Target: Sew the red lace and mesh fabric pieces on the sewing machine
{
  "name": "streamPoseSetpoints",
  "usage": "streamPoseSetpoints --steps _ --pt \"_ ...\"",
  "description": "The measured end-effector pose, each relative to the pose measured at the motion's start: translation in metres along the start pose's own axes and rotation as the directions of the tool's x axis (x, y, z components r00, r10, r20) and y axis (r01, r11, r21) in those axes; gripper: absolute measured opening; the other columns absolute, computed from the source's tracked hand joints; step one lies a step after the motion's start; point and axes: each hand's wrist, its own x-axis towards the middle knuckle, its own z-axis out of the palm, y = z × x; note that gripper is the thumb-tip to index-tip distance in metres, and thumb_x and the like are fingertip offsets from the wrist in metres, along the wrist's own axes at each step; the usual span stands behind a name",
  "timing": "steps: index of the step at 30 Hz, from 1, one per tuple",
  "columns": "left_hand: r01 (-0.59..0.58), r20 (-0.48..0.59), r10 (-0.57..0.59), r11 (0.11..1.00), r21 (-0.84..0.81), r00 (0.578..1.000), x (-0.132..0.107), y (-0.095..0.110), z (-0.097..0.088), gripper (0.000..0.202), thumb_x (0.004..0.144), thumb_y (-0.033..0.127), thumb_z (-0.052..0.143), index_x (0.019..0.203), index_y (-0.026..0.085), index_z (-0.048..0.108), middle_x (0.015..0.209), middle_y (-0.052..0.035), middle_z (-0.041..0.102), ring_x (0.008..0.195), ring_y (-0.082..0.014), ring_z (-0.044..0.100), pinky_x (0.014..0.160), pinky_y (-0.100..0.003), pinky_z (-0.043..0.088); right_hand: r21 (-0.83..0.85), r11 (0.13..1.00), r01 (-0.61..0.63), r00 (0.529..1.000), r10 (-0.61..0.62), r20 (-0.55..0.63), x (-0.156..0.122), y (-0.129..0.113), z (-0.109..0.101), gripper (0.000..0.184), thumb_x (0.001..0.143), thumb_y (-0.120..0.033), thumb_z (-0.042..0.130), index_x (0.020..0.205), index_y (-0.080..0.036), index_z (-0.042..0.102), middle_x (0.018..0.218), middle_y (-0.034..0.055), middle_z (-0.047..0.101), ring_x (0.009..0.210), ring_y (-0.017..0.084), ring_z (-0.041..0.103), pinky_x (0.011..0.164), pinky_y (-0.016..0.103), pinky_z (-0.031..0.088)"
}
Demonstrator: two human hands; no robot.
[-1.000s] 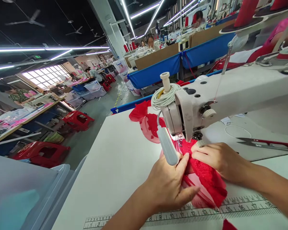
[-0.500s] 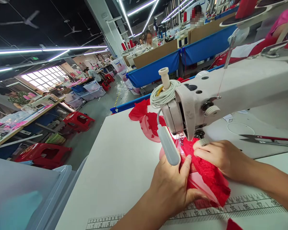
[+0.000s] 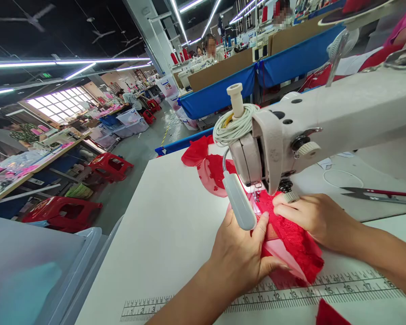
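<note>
A red lace fabric piece point(image 3: 291, 243) lies under the head of a white sewing machine point(image 3: 325, 122). My left hand point(image 3: 243, 257) lies flat on the fabric's left side, fingers stretched toward the needle. My right hand point(image 3: 311, 216) presses the fabric down just right of the presser foot, fingers curled onto it. More red fabric point(image 3: 206, 167) trails out behind the machine. A grey lamp tube point(image 3: 238, 203) hangs in front of the needle and hides it.
Thread snips point(image 3: 375, 194) lie on the table to the right. A printed ruler point(image 3: 291, 298) runs along the table's near edge. A clear plastic bin point(image 3: 37, 271) stands at left. Red stools point(image 3: 64, 212) sit in the aisle; other people work at far benches.
Both hands stay on the red fabric and have shifted slightly toward the needle. The camera view has tilted a little, so the machine head appears higher.
</note>
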Motion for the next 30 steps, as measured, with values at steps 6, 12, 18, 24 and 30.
streamPoseSetpoints --steps 6,12,18,24,30 --pt "-0.005 -0.015 0.005 1.0 0.003 1.0 0.001 -0.005 0.001 0.079 0.095 0.07 0.02 0.127 0.011 0.062 0.123 -0.0213 0.063 0.105 -0.0339 0.06 0.088 -0.05 0.05 -0.002 0.999 -0.038 0.999 0.038 0.008 -0.002 0.001 0.001 0.027 0.095 -0.014 0.036 0.07 -0.022 0.046 0.064 -0.0009 0.053 0.05 0.012 0.038 0.047 0.029 0.023" --pt "-0.003 -0.045 0.003 1.0 0.002 0.999 0.003 -0.009 0.002 0.079 0.095 0.07 0.019 0.127 0.011 0.061 0.119 -0.0198 0.065 0.104 -0.0334 0.06 0.09 -0.05 0.048 0.034 0.997 -0.067 0.996 0.065 0.057 -0.004 0.001 0.004 0.023 0.096 -0.017 0.036 0.078 -0.022 0.051 0.079 0.0027 0.062 0.054 0.014 0.044 0.048 0.03 0.025" --pt "-0.144 -0.03 0.143 0.987 -0.065 0.989 0.008 -0.006 0.003 0.066 0.1 0.061 0.024 0.104 0.009 0.064 0.089 -0.0118 0.064 0.08 -0.0236 0.061 0.074 -0.04 0.052 0.133 0.991 -0.012 1.0 0.011 0.005 -0.002 0.0 0.003 0.031 0.1 -0.019 0.03 0.079 -0.022 0.053 0.072 0.001 0.059 0.056 0.015 0.043 0.051 0.03 0.027" --pt "-0.062 0.006 0.062 0.996 -0.067 0.998 0.01 0.0 0.0 0.04 0.098 0.048 0.041 0.074 0.018 0.052 0.072 -0.0027 0.053 0.06 -0.0183 0.049 0.05 -0.03 0.04 0.164 0.986 -0.016 1.0 0.014 0.012 -0.002 -0.001 0.006 0.026 0.096 -0.019 0.037 0.072 -0.022 0.046 0.067 -0.0002 0.054 0.055 0.014 0.039 0.05 0.03 0.025" --pt "-0.068 0.1 0.088 0.979 -0.192 0.991 0.01 -0.002 -0.016 0.044 0.082 0.059 0.063 0.077 0.018 0.051 0.073 -0.0006 0.053 0.062 -0.0163 0.05 0.053 -0.029 0.04 0.232 0.968 -0.091 0.99 0.062 0.129 0.001 -0.004 -0.002 0.019 0.092 -0.02 0.04 0.076 -0.022 0.052 0.074 0.0025 0.059 0.056 0.015 0.046 0.05 0.031 0.028"
